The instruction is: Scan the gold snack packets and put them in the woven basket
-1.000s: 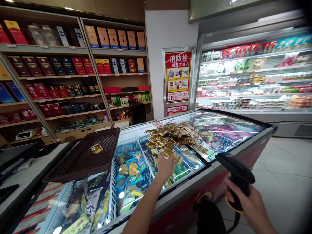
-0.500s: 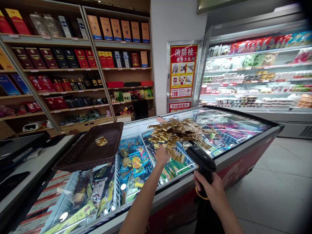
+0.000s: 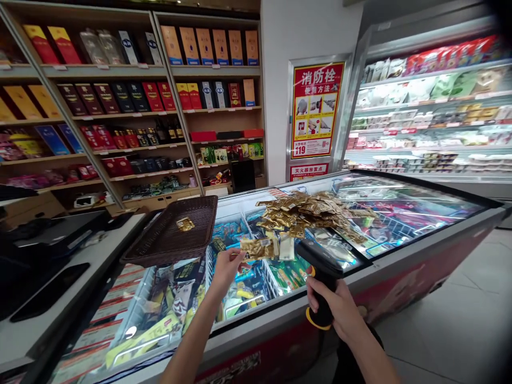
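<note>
Pinched in the fingers of my left hand [image 3: 227, 268] is the end of a gold foil packet [image 3: 258, 248], held above the freezer's glass top. My right hand [image 3: 335, 298] wraps round the grip of a black and yellow barcode scanner [image 3: 320, 261], its head angled toward the packets. A heap of gold packets [image 3: 310, 209] lies on the glass just beyond both hands. Near the held packet a small pale packet [image 3: 286, 246] shows. To the left, a dark brown woven basket [image 3: 160, 242] has one gold packet [image 3: 185, 224] lying in it.
The chest freezer [image 3: 424, 250] holds bagged frozen goods under its glass. At left stands a counter [image 3: 80, 288] with dark equipment. Shelves of boxed bottles [image 3: 136, 98], a red fire hydrant sign [image 3: 318, 109] and a lit refrigerated display [image 3: 432, 112] are behind.
My left hand has come away from the heap to the left, now with a gold packet in its fingers. My right hand still holds the scanner. The view has turned slightly left.
</note>
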Demonstrator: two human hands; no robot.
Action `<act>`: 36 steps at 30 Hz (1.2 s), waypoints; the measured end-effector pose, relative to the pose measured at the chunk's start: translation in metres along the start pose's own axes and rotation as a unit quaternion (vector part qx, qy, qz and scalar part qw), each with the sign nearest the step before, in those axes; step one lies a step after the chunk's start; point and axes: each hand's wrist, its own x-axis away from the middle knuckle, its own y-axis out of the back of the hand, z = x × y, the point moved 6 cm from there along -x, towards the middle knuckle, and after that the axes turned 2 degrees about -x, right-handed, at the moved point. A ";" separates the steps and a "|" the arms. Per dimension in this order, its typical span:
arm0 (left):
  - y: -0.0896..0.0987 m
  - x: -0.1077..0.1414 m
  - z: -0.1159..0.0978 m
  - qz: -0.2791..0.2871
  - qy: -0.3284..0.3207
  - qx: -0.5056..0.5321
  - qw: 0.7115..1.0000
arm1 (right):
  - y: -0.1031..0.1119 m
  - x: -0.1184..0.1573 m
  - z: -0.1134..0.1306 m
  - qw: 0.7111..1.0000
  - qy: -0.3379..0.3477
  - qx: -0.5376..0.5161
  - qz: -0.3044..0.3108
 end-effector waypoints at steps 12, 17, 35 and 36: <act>0.085 0.056 -0.044 -0.130 -0.059 0.063 0.988 | -0.065 0.004 -0.008 0.991 -0.020 0.108 0.079; 0.082 0.058 -0.047 -0.125 -0.064 0.058 0.988 | -0.075 0.008 -0.010 0.986 -0.026 0.125 0.105; 0.099 0.044 -0.039 -0.157 -0.034 0.098 0.982 | -0.077 -0.011 -0.007 0.981 -0.011 0.134 0.143; 0.107 0.040 -0.040 -0.166 -0.027 0.114 0.979 | -0.076 -0.015 -0.005 0.980 -0.006 0.130 0.151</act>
